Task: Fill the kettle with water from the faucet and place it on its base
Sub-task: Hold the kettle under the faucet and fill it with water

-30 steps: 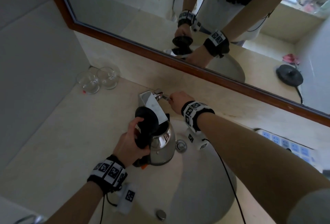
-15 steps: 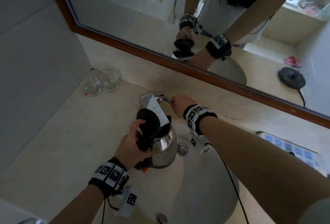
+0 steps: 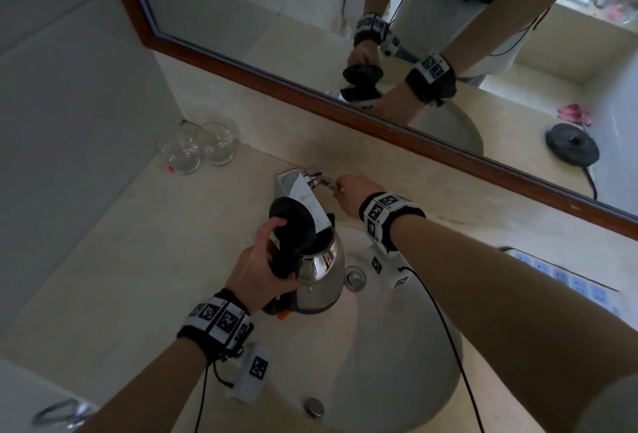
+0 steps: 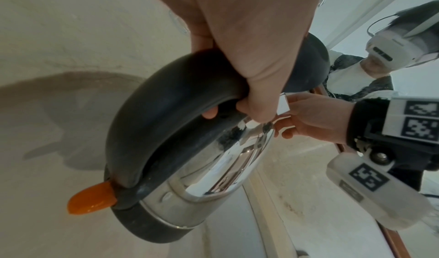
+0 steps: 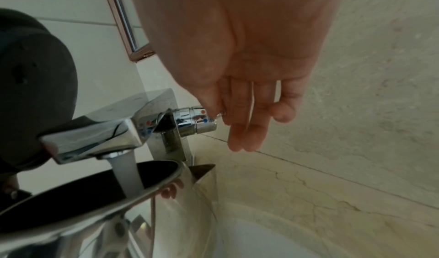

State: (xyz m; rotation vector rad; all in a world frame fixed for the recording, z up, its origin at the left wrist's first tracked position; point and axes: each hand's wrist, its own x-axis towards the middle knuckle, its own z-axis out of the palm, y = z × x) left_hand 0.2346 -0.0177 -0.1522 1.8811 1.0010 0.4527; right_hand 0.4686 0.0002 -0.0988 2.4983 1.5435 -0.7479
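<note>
A steel kettle (image 3: pixel 322 270) with a black handle and its lid raised hangs over the sink, mouth under the chrome faucet (image 3: pixel 297 191). My left hand (image 3: pixel 264 263) grips the handle (image 4: pixel 166 111). In the right wrist view a stream of water (image 5: pixel 127 172) runs from the spout (image 5: pixel 95 140) into the kettle's mouth (image 5: pixel 95 187). My right hand (image 3: pixel 350 191) pinches the tip of the faucet lever (image 5: pixel 194 119) between thumb and forefinger, the other fingers (image 5: pixel 251 130) hanging straight. The round black kettle base (image 3: pixel 571 142) shows only as a reflection in the mirror.
Two clear glasses (image 3: pixel 196 148) stand in the back left corner of the beige counter. The sink basin (image 3: pixel 397 363) has a drain (image 3: pixel 355 275) just right of the kettle. A white power strip (image 3: pixel 559 277) lies at the right. The mirror's wooden frame (image 3: pixel 310 101) runs behind the faucet.
The view has drifted a little. Both hands keep their places, the left on the kettle handle and the right on the faucet lever.
</note>
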